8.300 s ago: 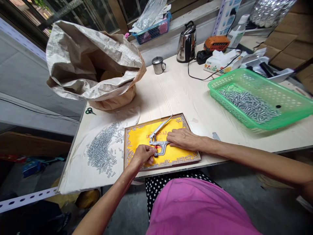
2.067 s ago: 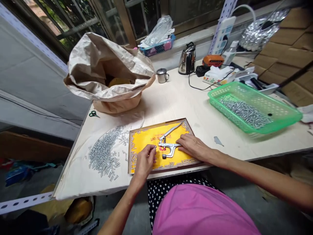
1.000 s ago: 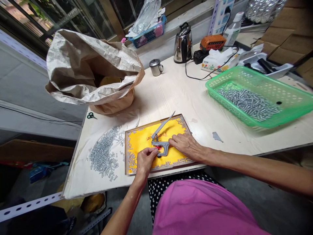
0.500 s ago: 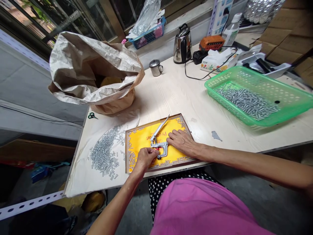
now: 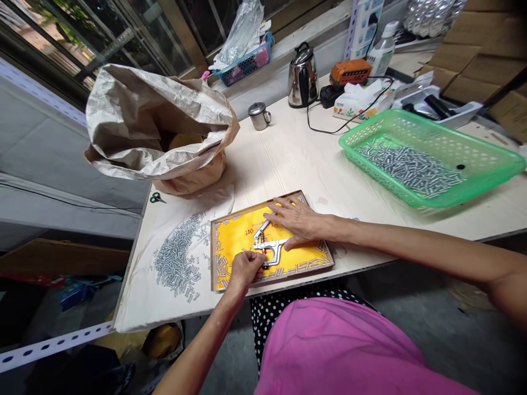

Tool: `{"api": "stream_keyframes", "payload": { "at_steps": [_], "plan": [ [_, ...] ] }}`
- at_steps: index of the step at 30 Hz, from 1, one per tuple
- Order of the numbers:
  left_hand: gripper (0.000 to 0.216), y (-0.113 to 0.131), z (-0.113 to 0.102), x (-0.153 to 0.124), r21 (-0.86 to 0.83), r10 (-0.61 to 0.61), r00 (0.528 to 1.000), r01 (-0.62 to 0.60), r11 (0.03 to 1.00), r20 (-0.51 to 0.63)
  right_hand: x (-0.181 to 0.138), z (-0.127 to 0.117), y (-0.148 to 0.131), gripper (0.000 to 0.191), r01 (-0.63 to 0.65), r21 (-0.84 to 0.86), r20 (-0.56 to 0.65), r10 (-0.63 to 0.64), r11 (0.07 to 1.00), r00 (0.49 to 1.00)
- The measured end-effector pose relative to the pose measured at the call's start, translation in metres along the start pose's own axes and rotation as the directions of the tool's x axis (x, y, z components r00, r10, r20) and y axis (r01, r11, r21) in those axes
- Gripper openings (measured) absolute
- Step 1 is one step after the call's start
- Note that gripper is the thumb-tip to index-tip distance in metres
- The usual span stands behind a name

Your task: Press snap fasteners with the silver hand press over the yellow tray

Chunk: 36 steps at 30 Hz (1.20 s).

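A pair of silver hand-press pliers [image 5: 274, 252] with a spring lies on the yellow sheet of a shallow tray [image 5: 212, 258]. My left hand [image 5: 246, 269] is closed in a pinch at the jaw end of the pliers; whatever its fingertips hold is too small to make out. Spread wide, the fingers of my right hand [image 5: 297, 219] lie over the upper lever and hide part of it. Small metal pins line the tray's edges. Left of the tray is a large heap of similar pins [image 5: 177, 260] on a white cloth.
A green basket [image 5: 432, 206] holding many pins stands at the right. Behind the heap is a large open sack [image 5: 193, 175], with scissors [image 5: 157, 198] near it. A lidded metal mug [image 5: 259, 117], a kettle [image 5: 302, 79] and a tissue pack [image 5: 358, 101] stand farther back.
My right hand has moved up and away from beside the pliers' body, its fingers opening out over the upper lever. My left hand stays pinched at the jaw.
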<state>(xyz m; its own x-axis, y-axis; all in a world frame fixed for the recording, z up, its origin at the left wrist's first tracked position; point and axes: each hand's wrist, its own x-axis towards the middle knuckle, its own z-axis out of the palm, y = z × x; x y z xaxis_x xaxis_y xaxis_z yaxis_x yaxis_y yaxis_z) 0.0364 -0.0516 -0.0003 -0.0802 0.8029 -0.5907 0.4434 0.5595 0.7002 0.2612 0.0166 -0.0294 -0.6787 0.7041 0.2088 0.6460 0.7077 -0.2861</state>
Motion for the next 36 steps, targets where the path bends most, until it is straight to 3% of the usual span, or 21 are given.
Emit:
{"api": "stream_keyframes", "payload": {
  "at_steps": [3,9,19,21,23,25,27,29,31,33,36],
  "plan": [
    [0.023,0.003,0.002,-0.003,-0.010,-0.022,1.000,0.021,1.000,-0.014,0.008,0.003,0.005,0.077,-0.001,-0.008,0.056,0.001,1.000,0.998],
    [0.016,0.009,0.003,-0.006,0.006,-0.060,0.998,0.060,0.998,-0.020,0.008,-0.009,-0.001,0.083,0.053,-0.132,0.190,-0.027,0.990,0.981],
    [0.020,0.003,0.002,-0.005,0.031,-0.058,0.998,0.058,0.998,-0.013,-0.003,-0.014,-0.008,0.070,0.032,-0.043,0.179,-0.024,0.999,0.984],
    [0.023,0.000,0.000,-0.005,0.104,-0.036,0.999,0.037,0.994,-0.008,-0.005,-0.013,-0.009,0.066,0.028,-0.017,0.165,-0.025,0.999,0.986],
    [0.026,-0.002,-0.002,-0.007,0.253,0.077,0.995,-0.058,0.966,-0.065,-0.007,-0.012,-0.010,0.063,0.024,0.006,0.149,-0.024,1.000,0.988],
    [0.026,-0.003,-0.002,-0.008,0.451,0.311,0.938,-0.213,0.867,-0.153,-0.008,-0.011,-0.012,0.062,0.017,0.022,0.134,-0.020,1.000,0.991],
    [0.028,-0.001,0.002,-0.007,0.616,0.561,0.816,-0.374,0.693,-0.136,-0.008,-0.012,-0.018,0.062,0.018,0.031,0.107,-0.021,0.999,0.994],
    [0.042,0.005,0.008,-0.003,0.689,0.709,0.705,-0.515,0.509,0.003,-0.008,-0.014,-0.026,0.059,0.027,0.025,0.066,-0.029,0.999,0.997],
    [0.055,0.012,0.015,0.005,0.692,0.760,0.632,-0.617,0.376,0.151,-0.008,-0.017,-0.033,0.053,0.037,0.002,0.021,-0.038,0.999,0.999],
    [0.059,0.019,0.019,0.014,0.688,0.755,0.610,-0.656,0.310,0.241,-0.009,-0.020,-0.038,0.057,0.039,-0.027,-0.003,-0.039,0.999,0.999],
    [0.064,0.025,0.021,0.023,0.725,0.715,0.639,-0.631,0.275,0.285,-0.013,-0.022,-0.037,0.074,-0.010,-0.102,0.011,0.011,0.995,1.000]
  ]
}}
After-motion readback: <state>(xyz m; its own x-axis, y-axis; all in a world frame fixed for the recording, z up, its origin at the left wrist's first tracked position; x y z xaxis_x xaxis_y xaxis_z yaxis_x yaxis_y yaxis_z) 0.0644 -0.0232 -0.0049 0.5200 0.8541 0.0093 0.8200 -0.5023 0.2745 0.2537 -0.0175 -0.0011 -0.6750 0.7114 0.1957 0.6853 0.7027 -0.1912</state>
